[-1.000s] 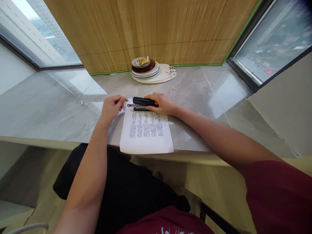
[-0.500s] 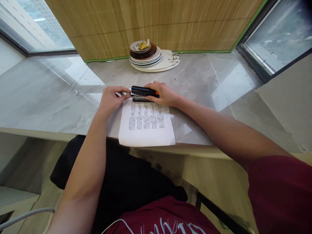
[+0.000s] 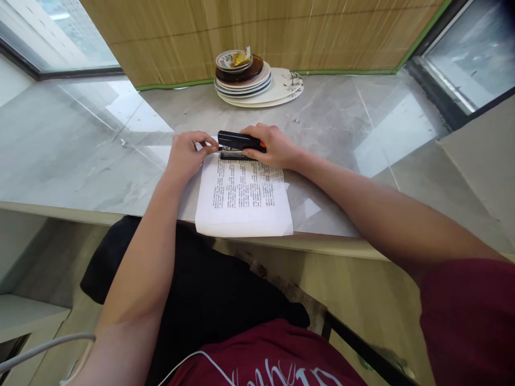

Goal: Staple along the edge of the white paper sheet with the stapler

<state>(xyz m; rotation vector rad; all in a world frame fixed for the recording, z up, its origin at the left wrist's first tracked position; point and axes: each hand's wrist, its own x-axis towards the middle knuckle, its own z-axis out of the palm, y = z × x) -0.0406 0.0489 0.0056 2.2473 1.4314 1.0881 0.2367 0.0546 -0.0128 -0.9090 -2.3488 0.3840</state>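
A black stapler (image 3: pixel 239 141) with an orange-red spot lies over the top end of a printed sheet of paper (image 3: pixel 244 206). My right hand (image 3: pixel 273 145) is wrapped around its rear end from the right. Between the raised upper arm and the base, a thin metal strip shows. From the left, my left hand (image 3: pixel 191 153) pinches thumb and forefinger together at the front tip of that strip. Whether the fingertips hold the strip itself or something small is hidden. The paper's near end reaches the counter's front edge.
Behind the stapler stands a stack of plates (image 3: pixel 243 86), with a yellow wrapper (image 3: pixel 241 56) in the top dish. A bamboo blind (image 3: pixel 322 37) hangs at the back of the grey marbled counter (image 3: pixel 80 155). A small scrap (image 3: pixel 124 143) lies to the left.
The view has shifted slightly, so the counter and plates sit higher. My left fingertips are a little closer to the stapler's front. My right hand keeps its grip.
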